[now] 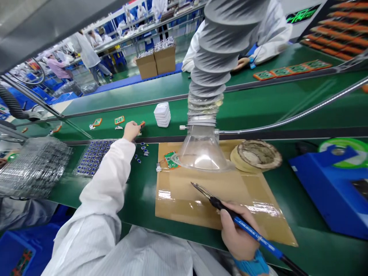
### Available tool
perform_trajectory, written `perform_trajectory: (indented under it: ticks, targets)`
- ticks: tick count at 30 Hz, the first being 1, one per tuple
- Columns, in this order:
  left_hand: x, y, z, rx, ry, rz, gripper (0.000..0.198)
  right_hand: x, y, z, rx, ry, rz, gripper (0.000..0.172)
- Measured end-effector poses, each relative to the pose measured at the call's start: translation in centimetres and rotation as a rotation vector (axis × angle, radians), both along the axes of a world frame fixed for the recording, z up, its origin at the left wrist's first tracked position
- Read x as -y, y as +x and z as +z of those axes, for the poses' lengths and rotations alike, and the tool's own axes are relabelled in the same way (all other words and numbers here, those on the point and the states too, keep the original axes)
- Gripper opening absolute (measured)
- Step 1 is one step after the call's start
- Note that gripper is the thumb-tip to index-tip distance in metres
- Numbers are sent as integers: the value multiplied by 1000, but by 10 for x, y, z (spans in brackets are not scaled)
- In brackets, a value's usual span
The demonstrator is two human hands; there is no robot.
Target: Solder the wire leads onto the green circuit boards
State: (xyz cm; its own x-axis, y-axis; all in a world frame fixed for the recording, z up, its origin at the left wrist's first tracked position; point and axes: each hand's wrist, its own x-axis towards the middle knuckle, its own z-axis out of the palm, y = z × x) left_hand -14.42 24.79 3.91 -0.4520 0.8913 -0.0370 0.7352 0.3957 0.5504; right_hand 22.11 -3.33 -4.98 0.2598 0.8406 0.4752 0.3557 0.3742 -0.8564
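My right hand (237, 232) grips a blue-handled soldering iron (230, 211), its tip hovering over a taped cardboard mat (201, 199). My left hand (131, 130), arm stretched out in a white sleeve, reaches to the conveyor belt and closes on a small orange-edged part (142, 124). A small green circuit board (171, 159) lies on the mat's far left corner, under a clear fume-extractor funnel (202, 151). Several small blue components (143, 150) are scattered on the green bench beside the mat.
A tray of blue components (92, 157) and clear plastic trays (31, 168) sit at left. White stacked trays (162, 114) and orange-framed boards (119, 120) ride the belt. A solder-sponge holder (257, 155) and blue station (330, 188) stand right. A person in white works opposite.
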Motion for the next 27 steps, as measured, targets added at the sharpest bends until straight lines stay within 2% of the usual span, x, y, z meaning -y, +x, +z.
perform_trajectory:
  ticks: [3, 6, 8, 10, 13, 15, 17, 19, 20, 22, 24, 25, 27]
  targets:
    - [54, 1, 13, 42, 114, -48, 20, 1, 0, 1, -36, 1, 6, 8]
    - [126, 14, 19, 344, 261, -240, 31, 2, 0, 0, -57, -6, 12, 8]
    - [169, 33, 15, 565, 188, -342, 36, 2, 0, -2, -67, -22, 15, 8]
    - [201, 60, 3, 772, 98, -437, 41, 2, 0, -6, -85, -42, 3, 11]
    - [223, 102, -21, 883, 0, -655, 45, 1, -2, -9, -103, -114, -56, 18]
    - [226, 119, -34, 733, 1, -818, 42, -1, -4, -8, -116, -187, -76, 24]
    - [226, 122, -38, 465, 10, -901, 37, -1, -6, -3, -137, -249, -14, 28]
    - [223, 110, -36, 211, -7, -856, 36, 1, -10, 2, -123, -288, 82, 30]
    - [221, 101, -34, 105, -16, -778, 37, 3, -12, 3, -102, -299, 132, 30]
    - [214, 80, -29, -98, -14, -541, 36, 6, -17, 3, -58, -313, 242, 31]
    - [203, 61, -28, -305, -16, -292, 25, 9, -23, 0, -14, -317, 389, 35]
    - [197, 54, -29, -394, -39, -207, 19, 9, -26, -2, 19, -317, 460, 36]
    - [186, 46, -33, -512, -112, -143, 22, 9, -32, -3, 116, -319, 561, 39]
